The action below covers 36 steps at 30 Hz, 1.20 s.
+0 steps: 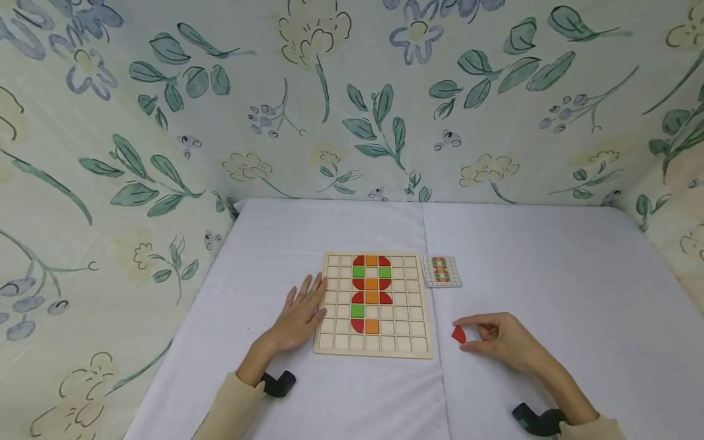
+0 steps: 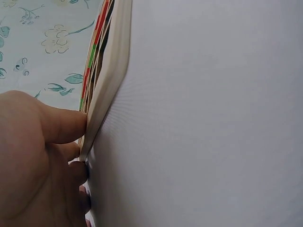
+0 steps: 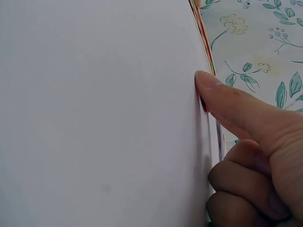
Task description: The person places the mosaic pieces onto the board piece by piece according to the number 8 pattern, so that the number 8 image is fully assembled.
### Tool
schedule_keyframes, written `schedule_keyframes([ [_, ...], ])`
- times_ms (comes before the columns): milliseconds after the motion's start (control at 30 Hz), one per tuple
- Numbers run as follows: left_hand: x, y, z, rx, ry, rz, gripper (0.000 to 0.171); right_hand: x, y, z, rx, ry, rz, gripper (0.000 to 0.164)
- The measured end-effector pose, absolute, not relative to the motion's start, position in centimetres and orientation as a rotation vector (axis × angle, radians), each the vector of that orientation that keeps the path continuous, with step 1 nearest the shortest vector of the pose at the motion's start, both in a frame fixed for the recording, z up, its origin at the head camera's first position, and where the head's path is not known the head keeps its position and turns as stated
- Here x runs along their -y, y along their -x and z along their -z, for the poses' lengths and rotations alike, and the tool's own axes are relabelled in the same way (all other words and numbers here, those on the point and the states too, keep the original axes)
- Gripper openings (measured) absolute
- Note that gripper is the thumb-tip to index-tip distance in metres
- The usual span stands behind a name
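Note:
A square wooden grid board point(image 1: 398, 345) lies on the table, with red quarter-round, orange square and green square tiles set in its middle columns. My left hand point(image 1: 299, 318) rests flat at the board's left edge, fingers straight and touching the rim; the left wrist view shows the thumb point(image 2: 66, 125) against that edge. Right of the board, my right hand point(image 1: 503, 339) pinches a red quarter-round tile point(image 1: 459, 334) between thumb and index finger, close to the tabletop. In the right wrist view the thumb point(image 3: 232, 97) hides most of the tile.
A small pattern card point(image 1: 448, 281) printed with a grid and coloured shapes lies at the board's upper right. White cloth point(image 1: 264, 244) covers the table. Floral fabric point(image 1: 352, 122) hangs behind it and at both sides. Each wrist wears a black strap device point(image 1: 280, 384).

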<state>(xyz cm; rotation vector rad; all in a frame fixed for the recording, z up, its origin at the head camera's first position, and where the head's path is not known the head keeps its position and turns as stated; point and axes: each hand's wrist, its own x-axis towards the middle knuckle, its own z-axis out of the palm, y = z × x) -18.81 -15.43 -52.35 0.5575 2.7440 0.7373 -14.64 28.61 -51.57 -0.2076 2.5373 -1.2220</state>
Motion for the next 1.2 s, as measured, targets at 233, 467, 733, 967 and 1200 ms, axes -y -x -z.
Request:
schedule_keyframes([
  [233,15.5,18.8,52.4,-2.744,-0.56,-0.745,0.064,-27.6,14.5,51.2,-2.609,0.207,1.28,0.04],
  [467,15.5,18.8,52.2,-2.742,-0.564,-0.744,0.065,-24.4,14.8,51.0,-2.589,0.161,1.361,0.042],
  [733,15.4,18.9,52.3,-2.746,-0.567,-0.734,0.065,-20.0,15.1,51.1,-2.577,0.181,1.374,0.038],
  [967,15.4,18.9,52.3,-2.746,-0.572,-0.73,0.065,-17.2,15.2,51.2,-2.584,0.181,1.364,0.036],
  [1200,15.4,18.6,52.3,-2.752,-0.578,-0.783,0.063,-15.1,15.3,51.4,-2.637,0.166,1.311,0.034],
])
